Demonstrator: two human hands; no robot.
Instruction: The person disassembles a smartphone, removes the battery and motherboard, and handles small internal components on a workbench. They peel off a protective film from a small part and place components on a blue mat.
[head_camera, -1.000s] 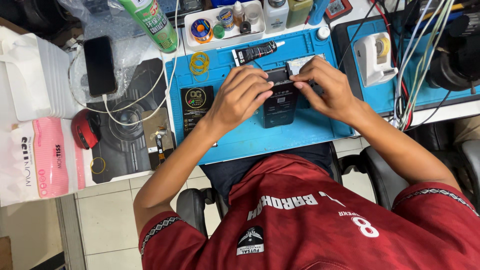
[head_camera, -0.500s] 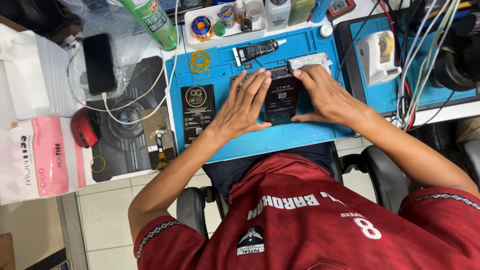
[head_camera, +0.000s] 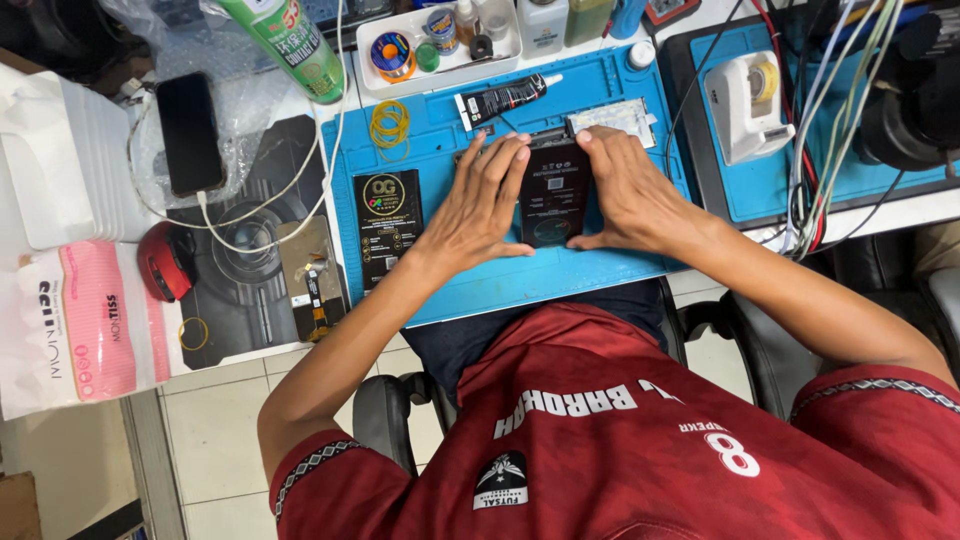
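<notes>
Blue work mat (head_camera: 600, 270) spread across the middle of the worktop, running from near the front edge to the back. Left of it, a dark printed pad (head_camera: 250, 300) with a white cable (head_camera: 270, 215) looped over it, and a black phone (head_camera: 190, 132) lying toward the worktop's back left. At the left edge, a pink-and-white tissue pack (head_camera: 75, 325); just beside it, a small red round object (head_camera: 165, 262). Toward the back right corner, a white tape dispenser (head_camera: 745, 105) on a second blue mat.

At the mat's centre, a dark phone (head_camera: 553, 195) lying flat, long side pointing away from the front edge. Left hand (head_camera: 480, 205) laid flat with fingers held together, pressed against the phone's left edge. Right hand (head_camera: 630, 190) likewise flat, fingers together, against the phone's right edge, thumb along its near end. Nothing pinched by either.

On the mat's left part, a black flat packet (head_camera: 387, 222). Near the mat's back edge, a black glue tube (head_camera: 505, 97) and yellow rubber bands (head_camera: 390, 125).
</notes>
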